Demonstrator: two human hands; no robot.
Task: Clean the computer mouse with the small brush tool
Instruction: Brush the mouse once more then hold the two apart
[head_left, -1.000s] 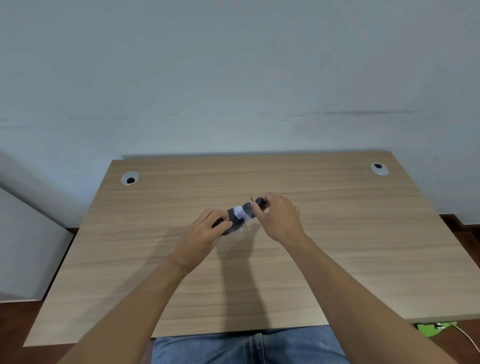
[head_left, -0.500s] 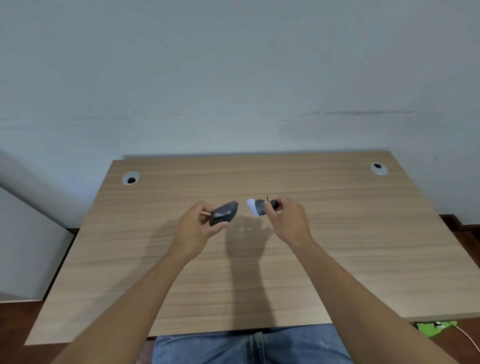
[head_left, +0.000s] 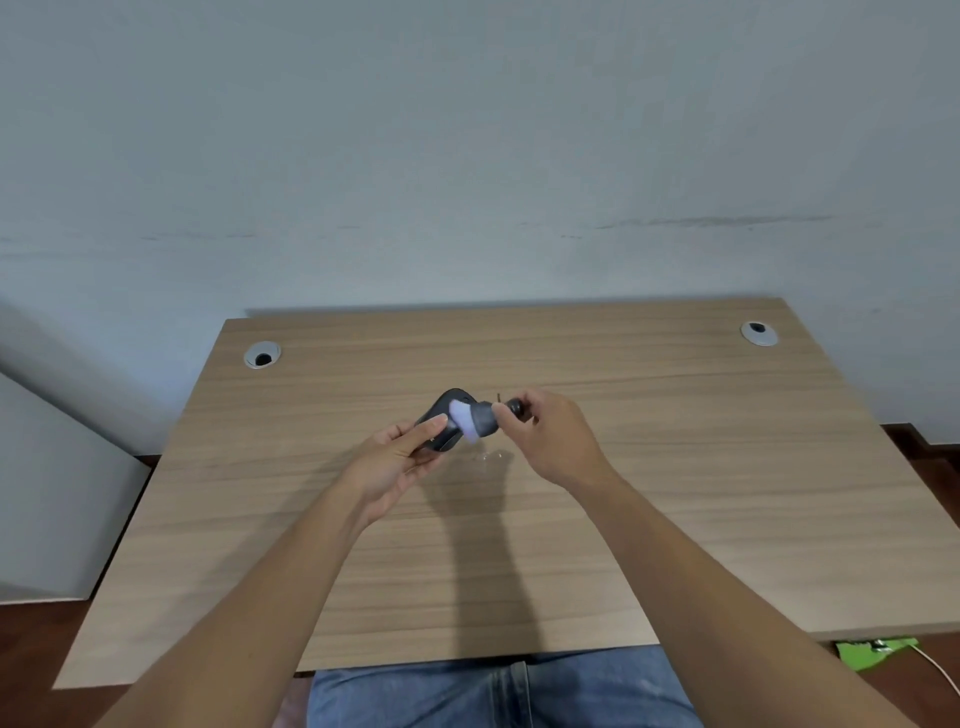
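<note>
- The left hand (head_left: 402, 457) grips a dark computer mouse (head_left: 445, 418) and holds it up above the middle of the desk (head_left: 675, 493), clear of the wood.
- The thumb lies along the side of the mouse that faces the camera, and the fingers curl under it.
- The mouse's long axis is tilted: its free end points toward about 1 o'clock, up and away from the person, and its lower end sits in the palm at about 7 o'clock.
- The right hand (head_left: 545, 436) is closed on a small brush (head_left: 480, 420), pinching the dark handle between thumb and fingers.
- The brush's long axis runs nearly level, from the hand at 3 o'clock to the head at 9 o'clock.
- The pale bristle head points left and rests against the upper part of the mouse.
- A few small pale specks (head_left: 488, 456) lie on the desk just under the brush, toward 6 o'clock of it.
- Two round cable holes sit near the far edge of the desk, one at 10 o'clock (head_left: 262, 355) and one at 2 o'clock (head_left: 759, 332).
- Blue jeans (head_left: 498, 691) show at the near edge, at 6 o'clock.
</note>
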